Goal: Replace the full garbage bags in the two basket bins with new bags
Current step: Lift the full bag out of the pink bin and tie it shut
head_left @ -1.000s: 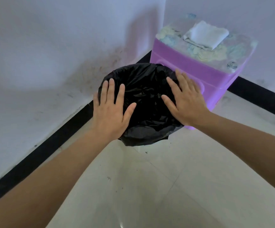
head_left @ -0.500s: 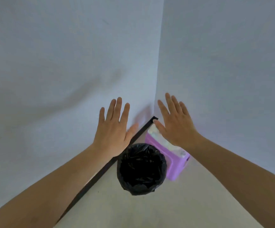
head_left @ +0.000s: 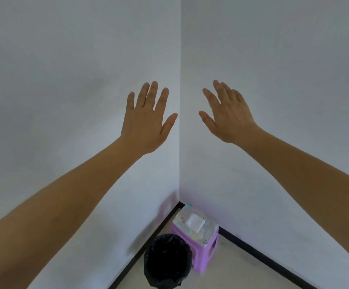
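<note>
A bin lined with a black garbage bag (head_left: 168,261) stands on the floor in the room's corner, low in the view. The bag's edge is folded over the rim and hides the basket. My left hand (head_left: 146,119) is raised high in front of the left wall, fingers spread and straight, holding nothing. My right hand (head_left: 226,114) is raised at the same height before the right wall, also flat and empty. Both hands are far above the bin and touch nothing.
A purple plastic stool (head_left: 198,243) stands right behind the bin in the corner, with a folded white cloth (head_left: 195,222) on its patterned top. White walls with a black skirting (head_left: 259,257) meet here. Pale floor (head_left: 232,274) spreads to the right.
Both hands have lifted off the bag-lined bin and risen high in front of the walls. The view has pulled back and up, so the bin now looks small and low.
</note>
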`<state>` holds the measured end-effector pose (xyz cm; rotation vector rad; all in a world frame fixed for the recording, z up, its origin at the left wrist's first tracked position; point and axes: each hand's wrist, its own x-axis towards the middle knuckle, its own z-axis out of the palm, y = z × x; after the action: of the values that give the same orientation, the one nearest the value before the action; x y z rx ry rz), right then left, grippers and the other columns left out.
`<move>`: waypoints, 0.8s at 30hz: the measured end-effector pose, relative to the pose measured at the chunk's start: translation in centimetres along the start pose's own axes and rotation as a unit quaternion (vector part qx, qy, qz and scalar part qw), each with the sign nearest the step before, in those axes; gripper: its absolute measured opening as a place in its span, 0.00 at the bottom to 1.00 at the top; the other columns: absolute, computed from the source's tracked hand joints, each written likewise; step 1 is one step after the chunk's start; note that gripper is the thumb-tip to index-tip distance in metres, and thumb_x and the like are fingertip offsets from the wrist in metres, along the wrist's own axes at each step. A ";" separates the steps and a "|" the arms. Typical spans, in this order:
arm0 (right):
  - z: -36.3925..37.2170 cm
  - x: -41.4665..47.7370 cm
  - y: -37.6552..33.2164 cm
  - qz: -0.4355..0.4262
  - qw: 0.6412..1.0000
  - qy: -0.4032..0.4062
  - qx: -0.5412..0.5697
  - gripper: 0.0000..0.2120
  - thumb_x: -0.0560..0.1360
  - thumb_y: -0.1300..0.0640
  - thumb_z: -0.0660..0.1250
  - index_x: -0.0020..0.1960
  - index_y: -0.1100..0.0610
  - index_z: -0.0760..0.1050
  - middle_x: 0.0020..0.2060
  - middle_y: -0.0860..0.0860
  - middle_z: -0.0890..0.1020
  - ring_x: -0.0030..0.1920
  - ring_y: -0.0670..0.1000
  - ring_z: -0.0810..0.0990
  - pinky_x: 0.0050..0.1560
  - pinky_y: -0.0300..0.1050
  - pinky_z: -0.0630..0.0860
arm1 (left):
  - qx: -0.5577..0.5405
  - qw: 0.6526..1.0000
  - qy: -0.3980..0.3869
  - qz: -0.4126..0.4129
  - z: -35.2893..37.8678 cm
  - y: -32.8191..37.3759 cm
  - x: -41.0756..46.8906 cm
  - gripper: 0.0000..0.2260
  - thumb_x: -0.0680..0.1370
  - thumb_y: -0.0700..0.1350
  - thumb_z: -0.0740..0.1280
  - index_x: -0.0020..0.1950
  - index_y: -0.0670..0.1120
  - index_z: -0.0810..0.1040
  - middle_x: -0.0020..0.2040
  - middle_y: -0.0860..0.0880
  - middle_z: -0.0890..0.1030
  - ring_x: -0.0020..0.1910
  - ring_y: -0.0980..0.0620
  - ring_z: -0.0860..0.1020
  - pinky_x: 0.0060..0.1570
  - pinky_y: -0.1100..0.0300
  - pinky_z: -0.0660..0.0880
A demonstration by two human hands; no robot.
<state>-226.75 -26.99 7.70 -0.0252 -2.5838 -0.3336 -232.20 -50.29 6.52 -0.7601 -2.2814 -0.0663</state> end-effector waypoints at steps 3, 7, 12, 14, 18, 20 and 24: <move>-1.5 -1.6 0.5 0.014 1.000 -0.004 -0.027 0.32 0.82 0.41 0.48 0.79 0.58 0.55 0.78 0.62 0.56 0.78 0.62 0.57 0.76 0.59 0.56 | -0.024 1.000 0.009 -0.002 -0.4 0.4 -0.7 0.30 0.83 0.60 0.46 0.79 0.43 0.58 0.78 0.38 0.59 0.77 0.38 0.57 0.72 0.37 0.58; -2.2 -6.5 1.8 0.057 0.996 -0.025 -0.057 0.31 0.82 0.41 0.51 0.78 0.58 0.58 0.78 0.62 0.58 0.77 0.63 0.59 0.75 0.60 0.58 | -0.112 0.994 -0.014 0.008 1.7 3.1 -1.5 0.31 0.82 0.60 0.48 0.79 0.42 0.58 0.78 0.38 0.57 0.78 0.38 0.56 0.72 0.37 0.58; -4.0 -18.2 4.9 0.154 0.976 -0.097 -0.120 0.31 0.81 0.41 0.51 0.78 0.57 0.58 0.78 0.62 0.57 0.77 0.62 0.58 0.76 0.61 0.57 | -0.211 0.970 -0.066 0.101 3.8 13.0 -1.3 0.32 0.81 0.61 0.45 0.79 0.42 0.56 0.79 0.38 0.55 0.78 0.39 0.53 0.73 0.37 0.56; -6.2 -24.2 6.9 0.193 0.958 -0.133 -0.165 0.31 0.82 0.41 0.50 0.79 0.57 0.56 0.78 0.62 0.55 0.78 0.62 0.57 0.76 0.60 0.56 | -0.259 0.950 -0.066 0.159 2.3 19.0 -1.1 0.32 0.81 0.60 0.46 0.79 0.42 0.56 0.79 0.39 0.54 0.78 0.39 0.53 0.73 0.38 0.56; -13.2 -36.1 10.7 0.313 0.909 -0.161 -0.223 0.32 0.81 0.41 0.51 0.80 0.56 0.55 0.79 0.61 0.54 0.78 0.61 0.55 0.77 0.59 0.54 | -0.337 0.903 -0.049 0.262 -3.5 31.2 -2.2 0.30 0.82 0.60 0.47 0.79 0.42 0.55 0.80 0.39 0.54 0.79 0.40 0.52 0.73 0.38 0.55; -16.1 -41.1 11.8 0.379 0.882 -0.156 -0.232 0.32 0.81 0.40 0.51 0.79 0.56 0.56 0.79 0.61 0.54 0.78 0.60 0.55 0.77 0.59 0.55 | -0.367 0.881 -0.044 0.295 -6.3 36.3 -3.2 0.30 0.83 0.59 0.48 0.79 0.43 0.54 0.80 0.40 0.53 0.79 0.41 0.51 0.74 0.38 0.54; -23.1 -54.9 12.6 0.504 0.811 -0.131 -0.265 0.31 0.81 0.41 0.52 0.78 0.57 0.56 0.78 0.62 0.56 0.78 0.61 0.56 0.76 0.60 0.56 | -0.407 0.823 -0.018 0.396 -14.5 49.3 -8.9 0.30 0.82 0.60 0.46 0.80 0.44 0.53 0.80 0.41 0.52 0.79 0.42 0.50 0.74 0.37 0.49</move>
<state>-166.83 -17.72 1.85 -1.6557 -2.2228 -0.6275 -191.48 -17.83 3.23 -2.1013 -1.7272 -0.6626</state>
